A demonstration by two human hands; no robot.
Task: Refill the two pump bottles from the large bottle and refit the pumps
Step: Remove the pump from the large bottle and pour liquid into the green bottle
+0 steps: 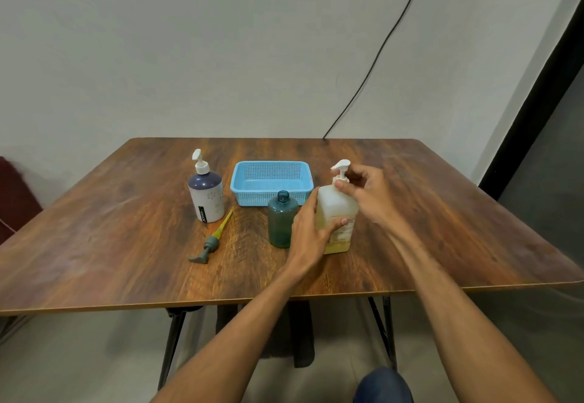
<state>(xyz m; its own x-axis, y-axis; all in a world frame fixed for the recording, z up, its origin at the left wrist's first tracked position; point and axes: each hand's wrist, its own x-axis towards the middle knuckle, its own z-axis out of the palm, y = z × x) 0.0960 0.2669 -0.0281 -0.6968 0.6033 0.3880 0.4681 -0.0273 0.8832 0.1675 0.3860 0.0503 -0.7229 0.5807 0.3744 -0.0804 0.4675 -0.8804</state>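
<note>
A translucent bottle (331, 206) with yellowish liquid stands right of centre on the table (126, 238). My left hand (311, 232) grips its body from the left. My right hand (363, 191) pinches the collar of its white pump (340, 168). A teal bottle (282, 222) with an open neck stands just left of it, touching my left hand. Its grey pump (210, 243) with a yellow tube lies on the table further left. A white and dark blue pump bottle (207, 194) stands upright at the back left.
A light blue perforated basket (271, 181) sits behind the teal bottle. A black cable (373, 64) runs down the wall to the table's far edge. Table legs and a knee in blue show below the near edge.
</note>
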